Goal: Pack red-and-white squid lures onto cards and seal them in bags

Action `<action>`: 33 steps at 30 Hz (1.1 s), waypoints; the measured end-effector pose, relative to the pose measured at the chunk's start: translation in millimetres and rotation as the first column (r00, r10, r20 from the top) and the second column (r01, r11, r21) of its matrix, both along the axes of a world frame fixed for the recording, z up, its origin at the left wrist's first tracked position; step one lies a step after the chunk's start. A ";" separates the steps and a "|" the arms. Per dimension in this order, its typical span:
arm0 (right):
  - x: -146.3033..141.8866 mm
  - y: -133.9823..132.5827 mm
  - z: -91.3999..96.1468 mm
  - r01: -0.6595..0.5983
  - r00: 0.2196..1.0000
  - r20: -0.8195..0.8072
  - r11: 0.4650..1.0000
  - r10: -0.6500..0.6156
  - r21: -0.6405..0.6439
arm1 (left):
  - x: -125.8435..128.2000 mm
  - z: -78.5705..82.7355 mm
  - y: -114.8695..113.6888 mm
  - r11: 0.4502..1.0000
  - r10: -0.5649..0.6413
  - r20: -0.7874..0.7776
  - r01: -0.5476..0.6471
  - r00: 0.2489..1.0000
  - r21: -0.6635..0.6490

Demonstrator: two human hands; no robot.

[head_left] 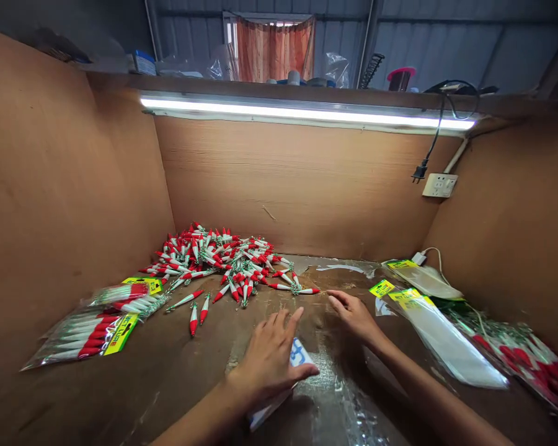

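My left hand point(274, 353) is open, fingers and thumb spread, over a white packet with blue print point(300, 353) on the worktop, which it partly hides. My right hand point(356, 316) reaches in from the right, fingertips slightly apart and nothing seen between them. Just left of those fingertips lies a red and white fishing lure point(309, 290) with green hooks at one end; a small gap seems to separate them. Behind and to the left is a heap of similar lures point(223, 254), with a few loose ones point(194, 319) in front.
Filled lure bags point(86, 334) with yellow labels lie at left. Flat clear bags point(446, 337) with yellow headers lie at right, beside more bagged lures point(534, 359). Wooden walls point(297, 179) enclose the bench; a black plug point(419, 170) hangs near a socket point(440, 184).
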State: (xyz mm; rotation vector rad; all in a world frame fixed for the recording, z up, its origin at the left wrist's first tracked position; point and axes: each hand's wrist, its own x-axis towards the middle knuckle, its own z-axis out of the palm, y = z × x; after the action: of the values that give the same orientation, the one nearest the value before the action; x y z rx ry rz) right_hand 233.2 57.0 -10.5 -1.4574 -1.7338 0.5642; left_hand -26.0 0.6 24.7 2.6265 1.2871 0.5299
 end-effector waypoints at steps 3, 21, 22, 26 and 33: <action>-9.3 34.1 -2.4 -0.015 0.986 0.167 0.997 0.002 0.079 | -15.2 -9.7 -0.5 0.993 0.066 -0.023 -0.068 0.998 -0.098; -0.7 2.7 0.7 -0.547 0.534 -0.845 0.757 -0.014 -0.358 | -55.9 -3.1 18.6 0.960 -0.066 -0.044 0.051 0.997 -0.275; 1.6 0.8 2.0 -0.565 0.498 -0.867 0.748 -0.027 -0.348 | -59.3 -3.5 21.2 0.959 -0.046 -0.076 0.023 0.996 -0.282; 9.2 -2.9 13.1 -0.599 0.622 -0.766 0.728 0.161 -0.333 | -62.7 -0.1 30.6 0.970 -0.035 -0.018 0.029 0.999 -0.241; -9.2 -35.4 35.6 -0.359 0.899 0.258 0.933 0.354 -0.032 | -44.1 2.0 30.2 0.990 -0.084 0.090 0.094 0.992 -0.108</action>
State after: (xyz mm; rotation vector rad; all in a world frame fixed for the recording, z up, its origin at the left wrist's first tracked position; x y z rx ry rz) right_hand 224.0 21.6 25.1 -1.2486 -2.2342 0.5634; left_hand -70.1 30.8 26.7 2.5265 1.1345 0.5329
